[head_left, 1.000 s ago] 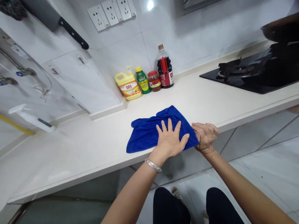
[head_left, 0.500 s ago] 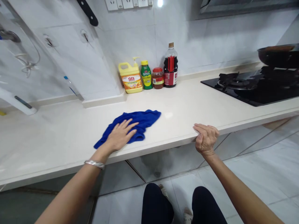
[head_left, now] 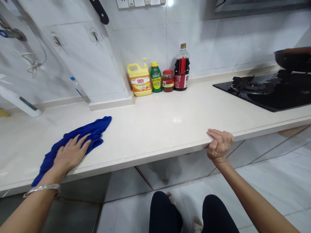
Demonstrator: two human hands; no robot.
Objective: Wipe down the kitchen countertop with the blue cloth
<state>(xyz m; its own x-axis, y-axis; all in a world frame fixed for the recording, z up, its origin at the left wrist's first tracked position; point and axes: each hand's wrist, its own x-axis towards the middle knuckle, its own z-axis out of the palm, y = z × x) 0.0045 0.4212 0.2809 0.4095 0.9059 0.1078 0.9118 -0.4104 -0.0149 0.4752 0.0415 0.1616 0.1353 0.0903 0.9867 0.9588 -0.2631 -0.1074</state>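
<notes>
Two bare hands at a pale stone bench (head_left: 157, 129); entries follow.

Left hand (head_left: 70, 155): open, palm down, fingers spread, pressed flat on a blue cloth (head_left: 96, 127). Silver bangle (head_left: 42, 188) on the wrist.

Blue cloth: crumpled, lying on the bench near its front edge, toward the left end. One end reaches past the fingertips toward the back wall; the other runs under the palm to the front edge.

Right hand (head_left: 220, 145): closed over the front edge of the bench, fingers curled on top. It holds nothing else and is well apart from the cloth.

Back edge of the bench, against the tiled wall, a close row, left to right:
- yellow pump bottle of dish detergent (head_left: 139, 81)
- green bottle with yellow cap (head_left: 155, 77)
- jar with red lid (head_left: 168, 81)
- tall dark sauce bottle (head_left: 182, 69) with brown cap

Right end of the bench: black gas hob (head_left: 264, 95) set into the top. A dark pan (head_left: 293, 58) sits on its far burner, partly cut off by the picture's edge.

Left end of the bench: white tool with a dark grip (head_left: 21, 103), lying at an angle near the back edge.

Wall above: black knife handle (head_left: 99, 11) and a row of white sockets (head_left: 138, 3) at the top edge.

Below the bench: pale tiled floor (head_left: 267, 187) and the person's dark trouser legs (head_left: 165, 213).
</notes>
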